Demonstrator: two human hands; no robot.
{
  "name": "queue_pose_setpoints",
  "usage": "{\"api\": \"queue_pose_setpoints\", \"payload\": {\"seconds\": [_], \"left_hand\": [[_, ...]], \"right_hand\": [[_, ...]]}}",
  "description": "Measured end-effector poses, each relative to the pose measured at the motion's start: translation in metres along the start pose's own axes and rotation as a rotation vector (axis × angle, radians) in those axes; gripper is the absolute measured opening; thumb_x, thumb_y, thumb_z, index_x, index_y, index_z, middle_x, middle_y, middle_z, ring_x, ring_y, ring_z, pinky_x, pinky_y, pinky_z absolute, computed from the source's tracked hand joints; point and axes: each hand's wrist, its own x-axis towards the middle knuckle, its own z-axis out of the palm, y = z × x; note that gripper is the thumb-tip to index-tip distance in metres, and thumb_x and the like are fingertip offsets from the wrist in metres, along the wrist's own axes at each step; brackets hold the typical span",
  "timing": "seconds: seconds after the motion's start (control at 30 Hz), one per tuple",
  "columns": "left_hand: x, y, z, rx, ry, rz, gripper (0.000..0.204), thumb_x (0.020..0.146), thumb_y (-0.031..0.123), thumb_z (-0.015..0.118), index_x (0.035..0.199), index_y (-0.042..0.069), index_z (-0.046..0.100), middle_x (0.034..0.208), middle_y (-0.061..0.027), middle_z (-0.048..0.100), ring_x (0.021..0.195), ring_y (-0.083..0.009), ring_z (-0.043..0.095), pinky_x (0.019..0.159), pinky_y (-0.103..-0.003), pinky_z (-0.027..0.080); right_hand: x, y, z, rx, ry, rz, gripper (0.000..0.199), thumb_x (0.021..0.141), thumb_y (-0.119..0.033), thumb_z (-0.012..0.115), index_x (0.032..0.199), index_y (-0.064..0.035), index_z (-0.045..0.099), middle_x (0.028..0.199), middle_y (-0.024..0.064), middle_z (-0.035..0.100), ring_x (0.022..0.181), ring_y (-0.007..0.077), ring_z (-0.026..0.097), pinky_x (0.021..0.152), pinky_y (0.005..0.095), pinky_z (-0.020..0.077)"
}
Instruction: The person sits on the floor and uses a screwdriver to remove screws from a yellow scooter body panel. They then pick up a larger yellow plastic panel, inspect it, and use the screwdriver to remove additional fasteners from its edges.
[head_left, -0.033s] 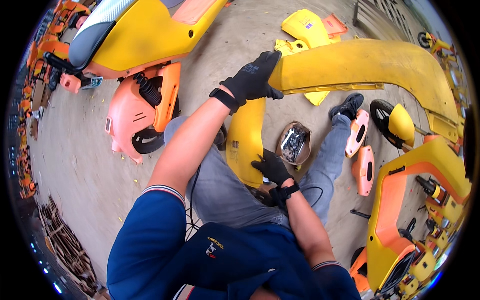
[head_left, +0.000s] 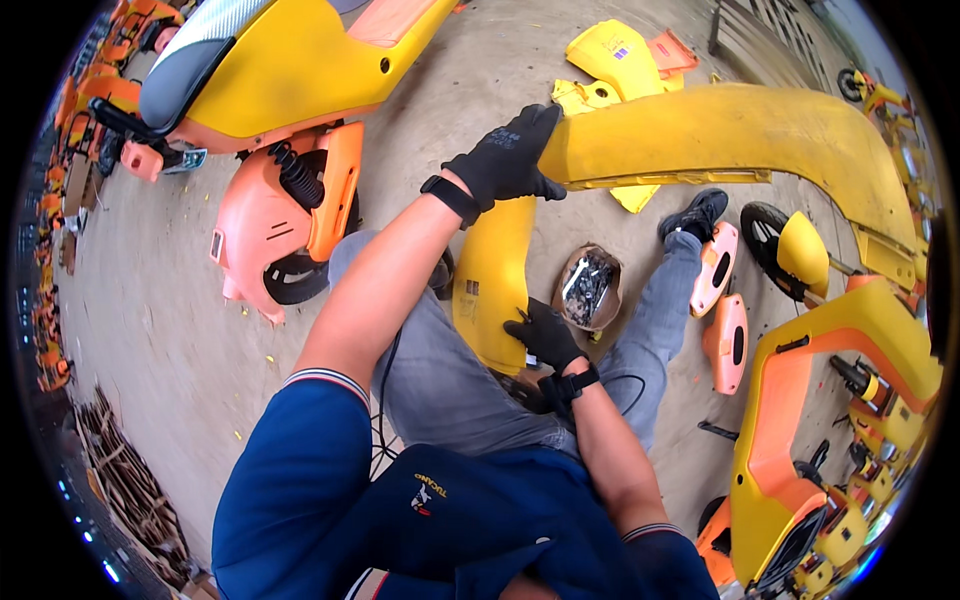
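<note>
A long, curved yellow scooter body panel [head_left: 700, 135] stretches from my hands to the far right, its outer face scuffed. My gloved left hand [head_left: 515, 155] is closed round its left end, thumb on the lower edge. Below that hand, another yellow section [head_left: 490, 290] hangs down between my legs; my left hand covers where the two meet, so I cannot tell if they are one piece. My gloved right hand [head_left: 547, 335] grips the right edge of this lower section near its bottom, fingertips on the yellow face.
An open container of loose tools and hardware [head_left: 588, 288] sits between my feet. A pink-orange scooter front with wheel [head_left: 270, 230] stands left, under a yellow seat body [head_left: 290, 70]. Yellow covers [head_left: 615, 60] lie ahead. Oval pink parts [head_left: 725, 340] and a yellow-orange scooter shell [head_left: 775, 440] are right.
</note>
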Motion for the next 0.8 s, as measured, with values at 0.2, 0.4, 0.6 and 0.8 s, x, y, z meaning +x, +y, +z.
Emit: {"api": "queue_pose_setpoints", "payload": {"seconds": [0.2, 0.4, 0.6, 0.8], "left_hand": [[-0.004, 0.009, -0.013, 0.009, -0.295, -0.218, 0.096, 0.076, 0.047, 0.077, 0.145, -0.003, 0.033, 0.137, -0.0288, 0.047, 0.124, -0.0416, 0.05, 0.103, -0.042, 0.043], [-0.006, 0.007, -0.012, 0.009, -0.37, -0.249, 0.091, 0.079, 0.047, 0.074, 0.145, -0.002, 0.035, 0.133, -0.0288, 0.051, 0.121, -0.0402, 0.054, 0.101, -0.042, 0.044], [-0.006, 0.011, -0.013, 0.022, -0.4, -0.245, 0.088, 0.081, 0.047, 0.072, 0.145, 0.0, 0.036, 0.132, -0.0282, 0.052, 0.12, -0.0401, 0.054, 0.1, -0.043, 0.045], [-0.005, 0.016, -0.013, 0.031, -0.417, -0.227, 0.084, 0.083, 0.045, 0.072, 0.145, 0.001, 0.037, 0.13, -0.0282, 0.053, 0.118, -0.0408, 0.056, 0.099, -0.043, 0.046]], "right_hand": [[0.0, 0.007, -0.003, 0.105, 0.023, 0.012, 0.038, 0.085, -0.016, 0.069, 0.118, 0.0012, 0.061, 0.1, 0.0166, 0.071, 0.088, 0.0252, 0.069, 0.076, 0.035, 0.0534], [0.001, 0.006, -0.004, 0.231, 0.052, 0.083, 0.036, 0.089, -0.021, 0.068, 0.115, 0.0034, 0.062, 0.093, 0.01, 0.07, 0.077, 0.0152, 0.065, 0.066, 0.0293, 0.0518], [0.007, 0.015, -0.007, 0.329, 0.156, 0.131, 0.035, 0.089, -0.023, 0.068, 0.111, 0.0036, 0.062, 0.086, 0.0074, 0.068, 0.069, 0.0119, 0.062, 0.059, 0.0265, 0.0491], [0.013, 0.019, -0.015, 0.213, 0.274, 0.029, 0.036, 0.089, -0.025, 0.069, 0.109, 0.005, 0.062, 0.082, 0.0094, 0.067, 0.068, 0.0126, 0.062, 0.057, 0.0274, 0.0483]]}}
